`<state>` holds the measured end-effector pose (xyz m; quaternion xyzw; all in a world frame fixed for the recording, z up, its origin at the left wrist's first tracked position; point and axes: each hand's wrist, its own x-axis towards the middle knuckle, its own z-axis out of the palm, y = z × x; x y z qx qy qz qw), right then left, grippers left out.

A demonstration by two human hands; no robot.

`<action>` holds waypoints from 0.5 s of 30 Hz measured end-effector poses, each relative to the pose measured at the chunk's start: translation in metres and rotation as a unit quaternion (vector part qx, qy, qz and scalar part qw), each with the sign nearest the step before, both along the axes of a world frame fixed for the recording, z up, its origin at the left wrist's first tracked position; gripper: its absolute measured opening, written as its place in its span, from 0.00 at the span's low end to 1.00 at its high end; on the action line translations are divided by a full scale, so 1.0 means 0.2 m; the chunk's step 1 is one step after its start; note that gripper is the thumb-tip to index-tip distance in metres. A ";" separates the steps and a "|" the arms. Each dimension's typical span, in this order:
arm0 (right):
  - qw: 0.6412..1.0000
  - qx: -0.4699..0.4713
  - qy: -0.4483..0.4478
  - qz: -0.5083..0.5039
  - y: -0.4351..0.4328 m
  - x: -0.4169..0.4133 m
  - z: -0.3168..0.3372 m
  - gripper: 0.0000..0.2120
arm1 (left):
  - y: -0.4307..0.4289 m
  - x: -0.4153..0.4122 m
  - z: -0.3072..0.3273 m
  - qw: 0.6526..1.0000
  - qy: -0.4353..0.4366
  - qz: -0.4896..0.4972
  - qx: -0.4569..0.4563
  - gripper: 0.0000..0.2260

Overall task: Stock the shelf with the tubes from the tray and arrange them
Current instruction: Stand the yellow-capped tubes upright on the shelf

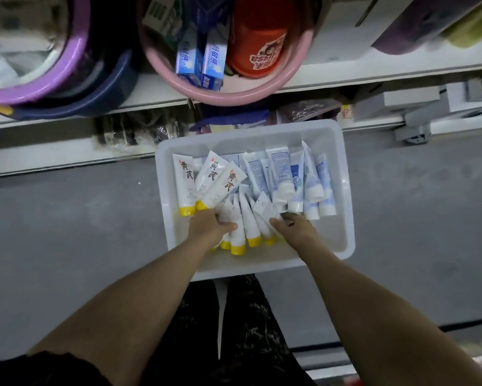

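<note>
Inside tray [327,238], L+R hands [210,224] [297,229] round tubes [245,217]

The tray [162,190] near the middle is milky, half-clear plastic, smooth with a dull sheen. In it, the yellow-capped tubes [182,185] on the left are glossy white plastic, as are the blue-and-white tubes [279,168] on the right. Far off, the pink basin [234,97] and the purple basin [39,93] to its left are shiny moulded plastic; the boxes [195,59] in the pink one look like glossy printed card. The shelf [373,68] is smooth and white. The floor [67,232] is grey, matt and slightly rough. The trousers [248,316] are dark patterned cloth.
</note>
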<state>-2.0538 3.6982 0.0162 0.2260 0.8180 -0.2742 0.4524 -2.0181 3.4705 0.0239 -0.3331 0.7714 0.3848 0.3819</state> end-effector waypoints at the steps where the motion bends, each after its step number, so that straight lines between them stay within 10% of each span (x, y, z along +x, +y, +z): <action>1: 1.000 0.002 -0.009 0.022 0.01 -0.01 -0.02 0.29 | 0.01 0.00 0.00 1.000 0.000 -0.005 -0.007 0.28; 10: 0.993 -0.084 -0.059 -0.058 0.01 0.01 0.00 0.31 | 0.09 0.06 0.08 0.999 0.018 -0.023 -0.029 0.23; 15: 0.977 -0.173 -0.107 -0.070 -0.04 -0.01 0.15 0.22 | 0.03 -0.03 0.22 0.984 0.071 0.155 0.048 0.21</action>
